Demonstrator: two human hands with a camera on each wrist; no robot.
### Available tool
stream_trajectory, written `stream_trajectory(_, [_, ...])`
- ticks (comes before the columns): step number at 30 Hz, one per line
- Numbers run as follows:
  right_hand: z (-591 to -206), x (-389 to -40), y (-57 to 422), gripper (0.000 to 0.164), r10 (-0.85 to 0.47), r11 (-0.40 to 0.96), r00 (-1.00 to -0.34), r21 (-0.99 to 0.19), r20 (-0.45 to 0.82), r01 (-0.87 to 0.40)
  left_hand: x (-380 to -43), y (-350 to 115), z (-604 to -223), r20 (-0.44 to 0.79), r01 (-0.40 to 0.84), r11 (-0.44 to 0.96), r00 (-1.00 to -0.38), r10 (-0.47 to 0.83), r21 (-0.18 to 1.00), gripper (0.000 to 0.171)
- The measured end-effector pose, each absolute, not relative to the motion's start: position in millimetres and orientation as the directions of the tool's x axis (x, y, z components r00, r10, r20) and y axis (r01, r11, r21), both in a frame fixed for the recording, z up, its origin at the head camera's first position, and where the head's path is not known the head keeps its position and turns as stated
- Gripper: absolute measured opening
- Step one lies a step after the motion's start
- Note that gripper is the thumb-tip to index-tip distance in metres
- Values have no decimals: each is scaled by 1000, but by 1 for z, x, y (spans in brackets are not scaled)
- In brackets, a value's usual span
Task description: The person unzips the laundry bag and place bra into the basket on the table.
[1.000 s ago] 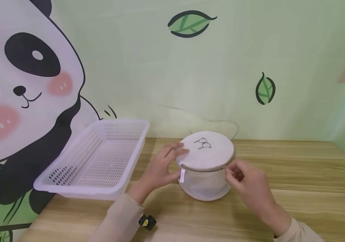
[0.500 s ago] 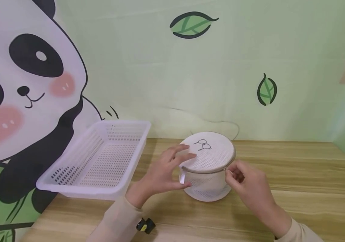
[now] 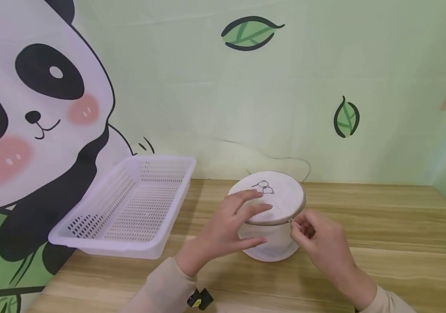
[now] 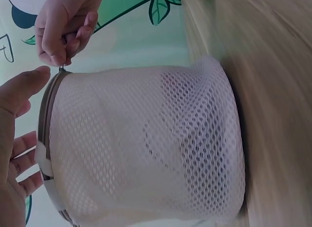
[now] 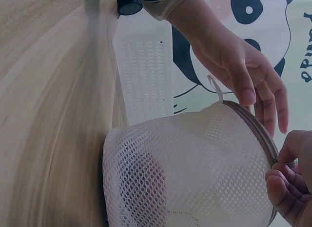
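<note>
A round white mesh laundry bag [image 3: 275, 239] stands upright on the table, its flat top [image 3: 285, 198] printed with a small line drawing. Around the top's edge runs a grey-brown zipper [image 4: 48, 107]. My right hand [image 3: 326, 250] pinches the zipper pull [image 5: 287, 164] at the front right of the rim. Over the left part of the top, my left hand [image 3: 224, 224] has its fingers spread, the thumb lower beside the bag's wall. A white fabric loop [image 5: 217, 90] sticks out of the rim near the left hand. Something reddish [image 5: 155, 171] shows dimly through the mesh.
A white perforated plastic basket [image 3: 154, 250] stands left of the bag on the wooden table [image 3: 394, 261]. Behind the table hangs a green backdrop [image 3: 187, 87] with a panda and leaves. A black device [image 3: 200, 299] sits at my left wrist.
My left hand has slid rightward over the bag's top, and in the head view it now covers the white loop. The right hand stays at the zipper pull.
</note>
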State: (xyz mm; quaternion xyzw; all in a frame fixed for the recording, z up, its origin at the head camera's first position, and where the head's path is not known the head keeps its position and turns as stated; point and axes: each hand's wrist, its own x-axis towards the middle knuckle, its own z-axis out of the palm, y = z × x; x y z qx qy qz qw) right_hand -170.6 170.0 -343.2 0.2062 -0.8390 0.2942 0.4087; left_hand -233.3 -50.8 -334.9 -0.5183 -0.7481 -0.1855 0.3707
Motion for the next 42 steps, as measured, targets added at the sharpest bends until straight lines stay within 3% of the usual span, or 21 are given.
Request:
stream_trajectory(25, [-346, -168, 166, 21, -125, 731, -567, -310, 814, -607, -226, -22, -347, 829, 860, 489, -164, 535, -145, 45])
stream_trajectory(42, [-348, -164, 157, 25, -123, 682, -602, -374, 789, -629, -235, -22, -361, 868, 871, 456, -75, 491, -183, 30])
